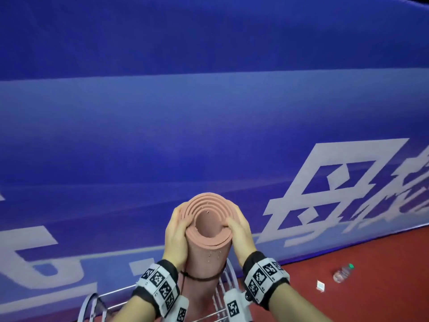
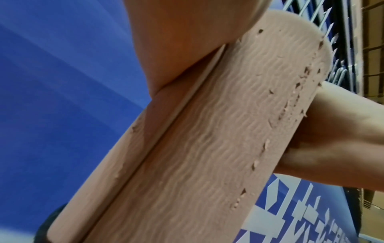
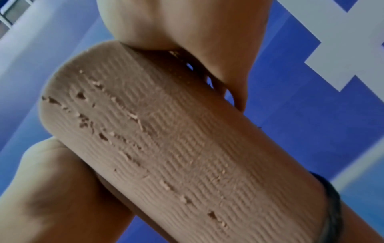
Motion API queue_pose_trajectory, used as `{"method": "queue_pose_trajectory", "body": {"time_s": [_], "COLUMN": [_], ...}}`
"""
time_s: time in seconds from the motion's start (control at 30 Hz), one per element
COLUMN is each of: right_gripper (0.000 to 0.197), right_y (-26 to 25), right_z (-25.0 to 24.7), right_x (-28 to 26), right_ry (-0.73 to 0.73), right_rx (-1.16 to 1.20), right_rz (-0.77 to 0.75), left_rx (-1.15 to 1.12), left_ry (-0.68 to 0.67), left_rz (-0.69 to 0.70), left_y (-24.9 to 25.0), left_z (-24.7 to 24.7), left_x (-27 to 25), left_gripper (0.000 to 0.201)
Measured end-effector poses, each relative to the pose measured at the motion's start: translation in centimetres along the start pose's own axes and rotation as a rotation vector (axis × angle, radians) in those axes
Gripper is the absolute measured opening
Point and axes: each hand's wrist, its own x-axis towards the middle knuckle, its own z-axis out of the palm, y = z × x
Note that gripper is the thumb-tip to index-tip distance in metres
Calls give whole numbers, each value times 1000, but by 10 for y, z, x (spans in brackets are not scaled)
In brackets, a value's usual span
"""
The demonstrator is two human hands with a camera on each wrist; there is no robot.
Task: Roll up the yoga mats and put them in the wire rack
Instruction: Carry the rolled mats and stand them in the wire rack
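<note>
A rolled pink yoga mat (image 1: 206,259) stands upright, its spiral top end facing me, a dark band around its lower part. My left hand (image 1: 177,231) grips its left side near the top, and my right hand (image 1: 239,230) grips its right side. Its lower end goes down into the white wire rack (image 1: 228,282) at the bottom of the head view. The left wrist view shows the mat's ribbed, chipped surface (image 2: 207,148) with my left hand (image 2: 176,41) on it. In the right wrist view the mat (image 3: 176,139) fills the frame, my right hand (image 3: 187,32) wrapped over it.
A blue banner wall (image 1: 162,124) with large white characters stands just behind the rack. Red floor (image 1: 371,293) lies to the right, with a plastic bottle (image 1: 343,272) and a small white card (image 1: 320,286) on it.
</note>
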Motion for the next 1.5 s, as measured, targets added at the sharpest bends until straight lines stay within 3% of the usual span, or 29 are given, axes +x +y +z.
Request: {"method": "queue_pose_trajectory", "body": {"time_s": [0.23,0.4,0.63,0.77,0.83,0.97,1.03,1.13,1.33,1.5], "right_gripper": [71,54,47,58,57,61,65,63,64,61], "right_y": [29,72,147,197,218,258,276,297,343,374], "right_z": [-4,-9,-7,-12,-16,-25,-31,-38,-44,-49], "right_x": [23,34,43,49,53,62,67,72,76,76], "right_ry": [-152,-101,-73,-123,-147,-217,-251,-257,-326,-380], "right_rx": [-434,-472,-459,-543,-621,-726,-766,-790,-894,-1225], "right_rz": [147,163,205,245,280,377,415,407,381,248], "left_rx": [66,220,475,655,726,842,859,857,890,919], "left_ry": [-19,-116,-118,-196,-232,-265,-277,-273,-261,-180], "left_rz": [-131,-215,-308,-355,-385,-459,-472,-503,-551,-603], "left_y": [-49,-87,-156,-208,-234,-276,-295,-322,-366,-400], "left_z": [-28,-39,-62,-74,-79,-80,-77,-77,-80,-78], "left_x": [8,7,9,10,10,8,5,2,-3,-16], "left_gripper": [54,52,49,80,86,65,64,69,61,69]}}
